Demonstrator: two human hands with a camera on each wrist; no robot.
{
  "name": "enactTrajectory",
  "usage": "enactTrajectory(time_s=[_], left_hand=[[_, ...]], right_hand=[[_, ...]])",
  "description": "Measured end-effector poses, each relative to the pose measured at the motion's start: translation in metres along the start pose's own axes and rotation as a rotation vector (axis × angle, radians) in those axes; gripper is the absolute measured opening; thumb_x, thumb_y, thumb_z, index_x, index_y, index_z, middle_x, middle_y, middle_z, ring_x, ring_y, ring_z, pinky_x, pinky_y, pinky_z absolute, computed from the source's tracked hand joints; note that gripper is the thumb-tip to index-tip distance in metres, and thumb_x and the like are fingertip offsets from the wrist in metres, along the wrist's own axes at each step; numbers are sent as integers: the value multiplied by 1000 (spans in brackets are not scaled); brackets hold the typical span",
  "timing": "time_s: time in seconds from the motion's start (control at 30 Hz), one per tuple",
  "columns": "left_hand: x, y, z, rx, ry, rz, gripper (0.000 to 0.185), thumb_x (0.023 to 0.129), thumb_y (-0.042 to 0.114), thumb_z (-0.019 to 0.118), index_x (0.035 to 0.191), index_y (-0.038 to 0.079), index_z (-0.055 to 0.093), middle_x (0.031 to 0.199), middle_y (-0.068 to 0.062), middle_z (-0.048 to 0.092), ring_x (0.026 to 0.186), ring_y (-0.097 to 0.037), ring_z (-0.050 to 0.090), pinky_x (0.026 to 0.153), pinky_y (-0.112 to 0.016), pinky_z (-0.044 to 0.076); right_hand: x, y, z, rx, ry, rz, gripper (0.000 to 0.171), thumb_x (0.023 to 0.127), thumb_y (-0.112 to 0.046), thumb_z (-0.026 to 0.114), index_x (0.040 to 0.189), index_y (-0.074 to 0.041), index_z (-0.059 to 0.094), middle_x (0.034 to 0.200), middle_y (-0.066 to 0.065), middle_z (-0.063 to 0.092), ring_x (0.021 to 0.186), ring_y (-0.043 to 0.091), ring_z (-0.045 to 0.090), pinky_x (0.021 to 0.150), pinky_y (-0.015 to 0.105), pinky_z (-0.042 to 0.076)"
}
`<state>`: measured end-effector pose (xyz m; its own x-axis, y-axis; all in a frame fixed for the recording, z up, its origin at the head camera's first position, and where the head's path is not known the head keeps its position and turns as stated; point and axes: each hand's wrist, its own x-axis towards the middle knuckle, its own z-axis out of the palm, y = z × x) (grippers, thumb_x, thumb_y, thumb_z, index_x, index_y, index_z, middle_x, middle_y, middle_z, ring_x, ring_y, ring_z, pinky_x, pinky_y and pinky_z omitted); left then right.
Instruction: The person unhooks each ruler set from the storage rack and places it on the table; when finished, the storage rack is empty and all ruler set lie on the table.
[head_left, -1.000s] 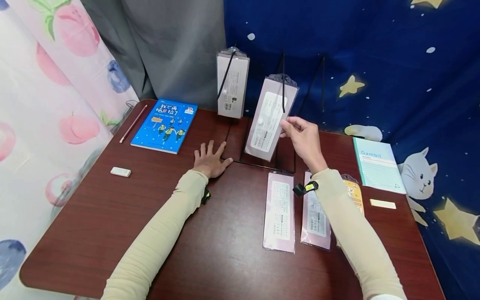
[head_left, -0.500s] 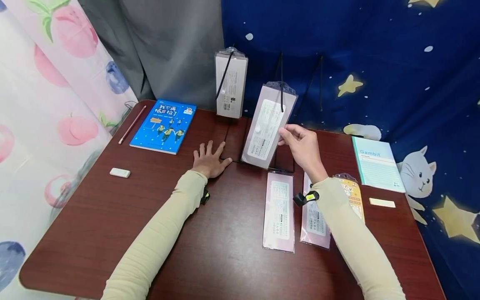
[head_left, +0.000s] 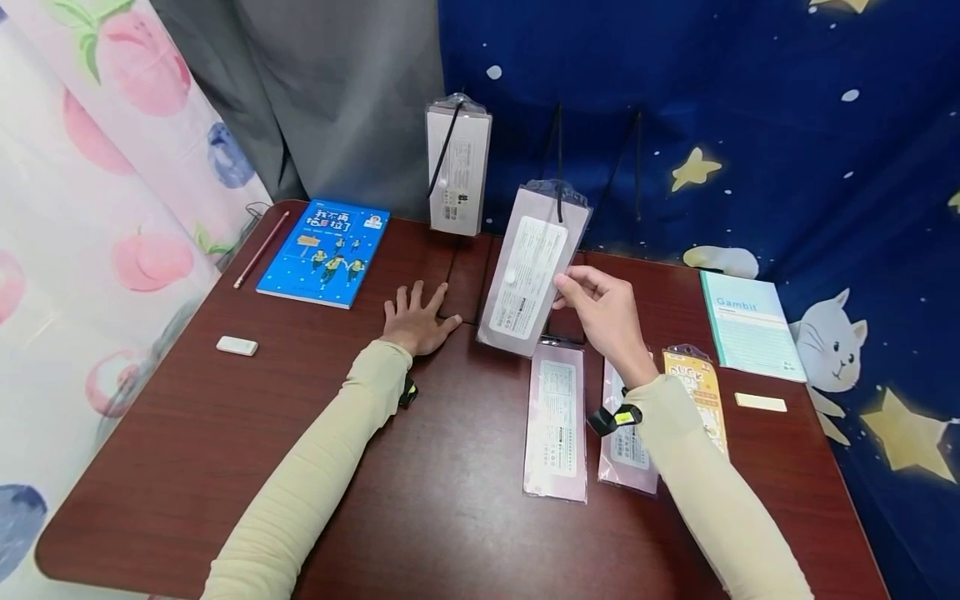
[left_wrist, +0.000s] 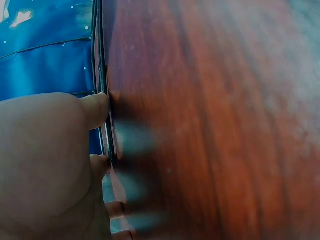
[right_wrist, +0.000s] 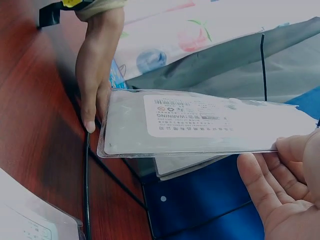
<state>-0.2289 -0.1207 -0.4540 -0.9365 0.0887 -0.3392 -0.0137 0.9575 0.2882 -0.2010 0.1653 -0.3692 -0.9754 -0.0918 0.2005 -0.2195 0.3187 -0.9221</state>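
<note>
My right hand (head_left: 600,312) pinches the right edge of a flat pink package (head_left: 531,271) in a clear plastic sleeve with a white printed label. The package tilts, and its clear top tab overlaps the tip of the middle hook (head_left: 559,167) of a black wire rack. In the right wrist view, thumb and fingers grip the edge of the package (right_wrist: 190,125). My left hand (head_left: 418,323) lies with fingers spread on the table, its thumb at the rack's base bar; the left wrist view shows this hand (left_wrist: 45,160) beside the bar. Another package (head_left: 457,171) hangs on the left hook.
Two pink packages (head_left: 555,425) (head_left: 628,442) and an orange one (head_left: 693,392) lie in front of the rack, partly under my right arm. A blue book (head_left: 326,250), a pencil (head_left: 262,250) and a white eraser (head_left: 237,345) are left; a notebook (head_left: 752,325) and pale yellow block (head_left: 761,402) right.
My right hand has drawn the pink package down and toward me, its top tab lowering to the hook's tip. The left hand stays in place.
</note>
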Motion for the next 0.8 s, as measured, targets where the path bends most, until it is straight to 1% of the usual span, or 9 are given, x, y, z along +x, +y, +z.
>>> enactTrajectory(time_s=[0.13, 0.4, 0.53, 0.63, 0.8], left_hand=[[0, 0, 0, 0, -2, 1, 73, 109, 58, 34, 169, 26, 6, 174, -20, 0, 161, -47, -2, 128, -65, 4], [-1, 0, 0, 5, -10, -3, 74, 108, 58, 34, 169, 27, 5, 175, -19, 0, 161, -47, -2, 128, -65, 4], [-1, 0, -1, 10, -9, 1, 74, 108, 59, 33, 169, 27, 5, 174, -20, 0, 161, -47, -2, 127, -65, 5], [-2, 0, -1, 5, -7, 4, 74, 109, 58, 34, 169, 26, 5, 174, -20, 0, 160, -47, -2, 127, -65, 5], [-2, 0, -2, 3, -8, 5, 74, 109, 58, 33, 169, 26, 5, 174, -20, 0, 160, -47, -2, 127, -65, 5]], right_hand=[[-7, -1, -1, -24, -17, 7, 33, 100, -32, 71, 118, -5, 74, 99, 14, 77, 79, 12, 75, 83, 17, 58], [-23, -4, 0, -53, -27, 43, 33, 100, -35, 70, 116, -6, 75, 99, 17, 77, 81, 14, 76, 81, 21, 60], [-31, -8, 0, -47, -31, 45, 33, 100, -34, 71, 116, -6, 75, 99, 17, 77, 81, 15, 76, 79, 22, 61], [-38, -11, 1, -21, -37, 37, 31, 100, -31, 71, 115, -4, 74, 99, 18, 77, 80, 15, 76, 80, 22, 61], [-49, -13, 1, -4, -39, 21, 29, 100, -29, 71, 115, -4, 74, 97, 18, 77, 80, 15, 77, 83, 22, 61]])
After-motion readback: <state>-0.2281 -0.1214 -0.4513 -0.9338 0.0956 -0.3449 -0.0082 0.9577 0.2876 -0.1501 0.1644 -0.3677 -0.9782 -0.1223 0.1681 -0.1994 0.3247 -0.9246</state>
